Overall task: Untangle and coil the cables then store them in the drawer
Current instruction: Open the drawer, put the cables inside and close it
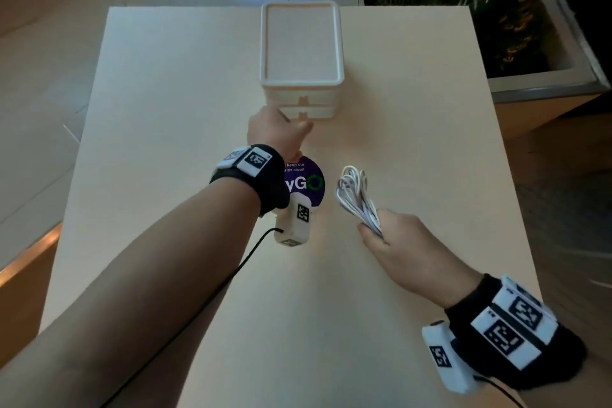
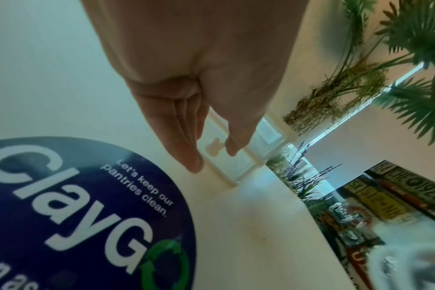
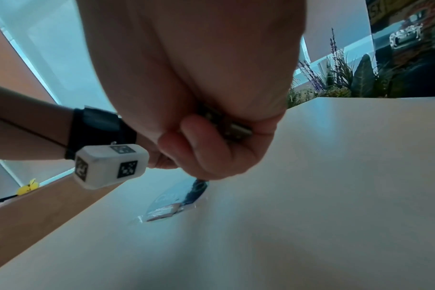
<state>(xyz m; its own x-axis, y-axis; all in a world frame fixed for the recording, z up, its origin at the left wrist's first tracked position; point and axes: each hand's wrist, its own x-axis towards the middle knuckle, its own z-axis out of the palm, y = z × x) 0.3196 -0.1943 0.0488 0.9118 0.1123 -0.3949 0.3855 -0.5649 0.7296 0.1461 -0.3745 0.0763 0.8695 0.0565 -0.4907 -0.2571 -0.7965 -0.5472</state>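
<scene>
My right hand [image 1: 395,243] clamps the coiled white cables [image 1: 356,197] (light, limp, springy) mid-bundle; my left hand [image 1: 276,131], fingers extended and apart, reaches the lower drawer [image 1: 306,113].

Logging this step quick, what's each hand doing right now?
Left hand: open, fingers straight, reaching to the lower drawer, holding nothing.
Right hand: closed around the coiled white cable.

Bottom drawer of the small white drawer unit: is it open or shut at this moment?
Shut. The bottom drawer sits flush with the one above. The left hand reaches toward its handle; the right hand holds the coiled cable.
</scene>
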